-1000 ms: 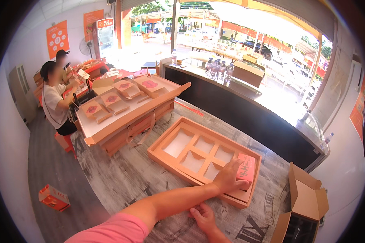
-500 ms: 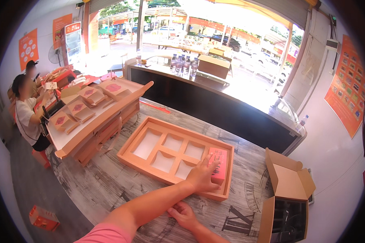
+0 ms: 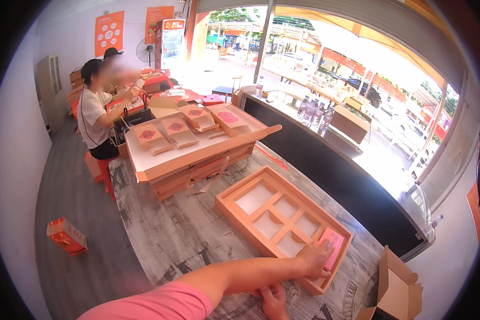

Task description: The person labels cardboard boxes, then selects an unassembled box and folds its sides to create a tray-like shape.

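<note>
An orange tray (image 3: 234, 209) with several white-floored compartments lies on the grey wooden table (image 3: 186, 234). A pink flat packet (image 3: 333, 242) sits in the tray's right-end compartment. My left hand (image 3: 316, 257) lies flat on that packet's near end, fingers spread, with the pink-sleeved arm reaching across from the lower left. My right hand (image 3: 274, 300) rests low at the frame's bottom, against the table just beside the tray's near edge. Its fingers are partly hidden.
A stack of flat orange boxes (image 3: 197, 160) carrying several small folded cartons stands behind the tray. An open cardboard box (image 3: 394, 290) is at lower right. A black counter (image 3: 330, 165) runs along the far side. Two people (image 3: 98, 106) sit back left. A small orange box (image 3: 66, 236) lies on the floor.
The view has swung and tilted, so the tray now sits further right and lower. My left hand stays on the pink packet and my right hand stays by the tray's edge.
</note>
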Available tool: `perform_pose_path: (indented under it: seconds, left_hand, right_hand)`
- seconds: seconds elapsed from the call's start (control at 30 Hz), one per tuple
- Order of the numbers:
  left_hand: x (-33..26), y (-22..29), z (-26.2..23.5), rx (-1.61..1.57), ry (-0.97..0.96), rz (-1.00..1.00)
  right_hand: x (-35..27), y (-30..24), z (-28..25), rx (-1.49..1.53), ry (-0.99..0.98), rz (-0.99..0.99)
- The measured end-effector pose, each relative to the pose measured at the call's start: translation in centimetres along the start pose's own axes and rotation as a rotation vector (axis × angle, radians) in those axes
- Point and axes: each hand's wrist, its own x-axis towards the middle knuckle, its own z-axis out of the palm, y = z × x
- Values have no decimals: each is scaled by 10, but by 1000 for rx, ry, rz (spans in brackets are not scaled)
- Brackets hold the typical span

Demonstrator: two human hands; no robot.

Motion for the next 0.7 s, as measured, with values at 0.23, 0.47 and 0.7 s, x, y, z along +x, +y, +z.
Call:
perform_pose_path:
  seconds: [0.23, 0.47, 0.7]
  left_hand:
    - [-17, -33, -5, -27, -6, 264]
    - [-30, -40, -13, -64, 111, 364]
    - [-38, -29, -40, -272, 372, 416]
  right_hand:
    - [-17, -33, 36, -720, 14, -147]
    - [-13, -75, 58, -1272, 277, -712]
    - [-9, -78, 58, -1257, 297, -647]
